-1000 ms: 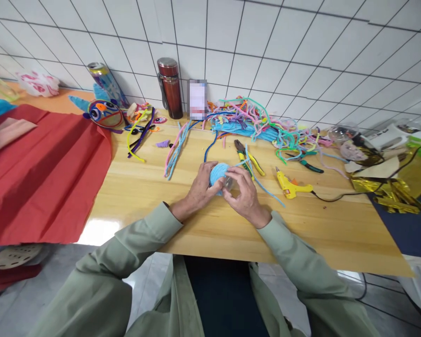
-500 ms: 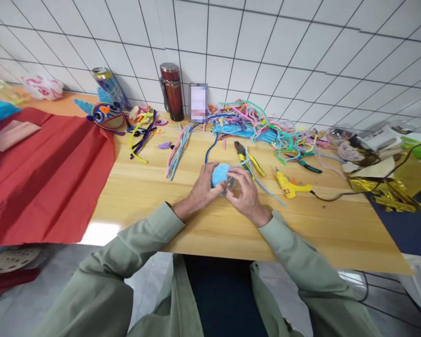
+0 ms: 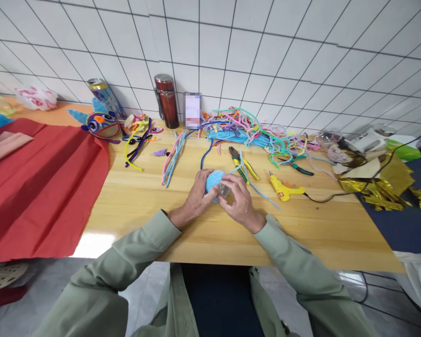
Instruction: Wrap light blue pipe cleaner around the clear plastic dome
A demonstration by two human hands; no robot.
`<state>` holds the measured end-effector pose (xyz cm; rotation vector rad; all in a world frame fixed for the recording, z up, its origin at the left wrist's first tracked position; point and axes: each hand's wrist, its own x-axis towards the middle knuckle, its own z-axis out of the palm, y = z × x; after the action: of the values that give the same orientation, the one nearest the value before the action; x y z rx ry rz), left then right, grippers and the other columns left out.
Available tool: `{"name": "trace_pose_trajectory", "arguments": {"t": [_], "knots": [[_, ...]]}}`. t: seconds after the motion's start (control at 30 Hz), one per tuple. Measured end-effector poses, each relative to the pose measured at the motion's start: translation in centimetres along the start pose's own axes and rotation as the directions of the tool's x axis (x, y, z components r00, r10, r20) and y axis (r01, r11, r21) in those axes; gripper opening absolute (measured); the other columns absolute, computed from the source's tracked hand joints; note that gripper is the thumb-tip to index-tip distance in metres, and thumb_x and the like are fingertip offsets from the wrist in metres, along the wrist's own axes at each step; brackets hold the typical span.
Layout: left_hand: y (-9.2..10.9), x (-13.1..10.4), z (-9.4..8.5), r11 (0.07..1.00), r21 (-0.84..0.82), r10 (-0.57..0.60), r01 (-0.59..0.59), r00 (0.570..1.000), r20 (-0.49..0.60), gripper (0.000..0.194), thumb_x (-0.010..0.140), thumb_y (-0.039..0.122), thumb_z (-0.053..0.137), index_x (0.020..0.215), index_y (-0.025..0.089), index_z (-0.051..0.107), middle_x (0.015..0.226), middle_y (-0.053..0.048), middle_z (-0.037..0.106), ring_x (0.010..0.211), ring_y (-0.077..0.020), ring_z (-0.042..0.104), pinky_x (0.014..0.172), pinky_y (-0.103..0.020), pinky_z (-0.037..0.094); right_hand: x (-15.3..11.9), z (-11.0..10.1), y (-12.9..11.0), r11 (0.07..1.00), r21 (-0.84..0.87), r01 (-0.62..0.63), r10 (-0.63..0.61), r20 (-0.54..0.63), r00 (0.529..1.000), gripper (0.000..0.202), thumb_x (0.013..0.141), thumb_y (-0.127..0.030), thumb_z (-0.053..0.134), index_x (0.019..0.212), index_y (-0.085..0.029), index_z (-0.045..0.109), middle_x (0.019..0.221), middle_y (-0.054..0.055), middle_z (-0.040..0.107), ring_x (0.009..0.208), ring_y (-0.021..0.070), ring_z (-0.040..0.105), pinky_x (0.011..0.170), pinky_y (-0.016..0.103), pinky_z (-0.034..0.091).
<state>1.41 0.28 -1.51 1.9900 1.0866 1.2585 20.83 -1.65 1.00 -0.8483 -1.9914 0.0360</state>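
Note:
A round piece wound with light blue pipe cleaner (image 3: 214, 181) is held between both hands above the table's middle. My left hand (image 3: 198, 195) wraps round its left side, thumb across the front. My right hand (image 3: 239, 198) grips its right side, where a clear, transparent part (image 3: 224, 189) shows. A light blue pipe cleaner strand (image 3: 263, 194) runs from near the right fingers and trails over the table to the right. Just behind the right hand lie pliers with yellow and green handles (image 3: 251, 169), open. The fingertips partly hide the wound piece.
Tangled pipe cleaners (image 3: 245, 131) lie along the wall beside a phone (image 3: 192, 111) and a red-brown flask (image 3: 167, 104). A yellow glue gun (image 3: 284, 188) with its cord is at the right, near gold foil (image 3: 382, 187). Red cloth (image 3: 45, 187) and a decorated fish (image 3: 103, 125) are left.
The camera view has shifted, so the scene sits slightly lower and further left. Both hands keep hold of the blue-wound piece, with little change in their grip.

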Motion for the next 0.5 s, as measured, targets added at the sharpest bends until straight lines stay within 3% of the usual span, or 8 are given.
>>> {"name": "trace_pose_trajectory", "arguments": {"t": [0.5], "knots": [[0.31,-0.42,0.03,1.0,-0.002,-0.001,0.001,1.0,-0.027,0.047,0.11,0.048,0.053,0.147,0.02,0.049,0.142,-0.014,0.06,0.135,-0.0289,0.059,0.119,-0.048,0.049,-0.09,-0.04,-0.43,1.0,-0.004,0.01,-0.01,0.013,1.0,0.048,0.095,-0.016,0.072,0.14,-0.025,0.06,0.132,0.015,0.07,0.126,0.0338,0.069,0.106,0.058,0.063]]}}
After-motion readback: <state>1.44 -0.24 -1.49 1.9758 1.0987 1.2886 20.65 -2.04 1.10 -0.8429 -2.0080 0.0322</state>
